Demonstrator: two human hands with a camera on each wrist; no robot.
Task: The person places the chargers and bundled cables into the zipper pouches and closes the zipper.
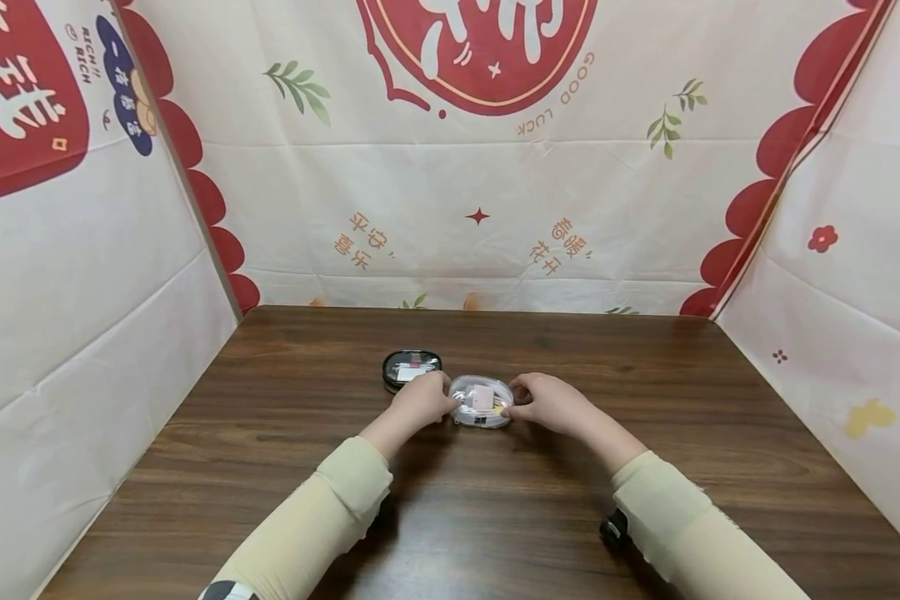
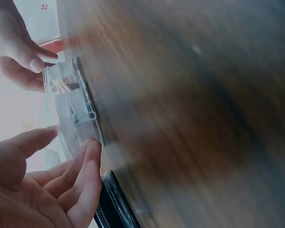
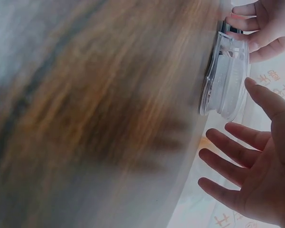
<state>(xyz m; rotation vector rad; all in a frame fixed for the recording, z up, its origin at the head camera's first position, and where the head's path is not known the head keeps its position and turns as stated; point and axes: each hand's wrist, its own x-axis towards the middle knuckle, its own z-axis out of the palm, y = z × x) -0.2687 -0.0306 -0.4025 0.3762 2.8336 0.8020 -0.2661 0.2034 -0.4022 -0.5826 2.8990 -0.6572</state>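
A clear oval zip pouch (image 1: 481, 418) stands on the brown table between the two hands. In the head view, a pale block and white and yellow items show inside it. My left hand (image 1: 423, 400) is at the pouch's left end, thumb and fingertips touching or very near it, fingers loosely bent. At the opposite end is my right hand (image 3: 270, 156), its fingers spread apart and the thumb tip close to the pouch's edge; contact is hard to tell. Just behind the left hand lies a black-rimmed clear pouch (image 1: 412, 367), partly covered by that hand.
The wooden table (image 1: 285, 467) reaches back to a printed white cloth wall (image 1: 435, 183). Similar cloth panels stand at the left (image 1: 75, 317) and right (image 1: 840, 250) sides. A black device (image 1: 613, 527) sits at the right wrist.
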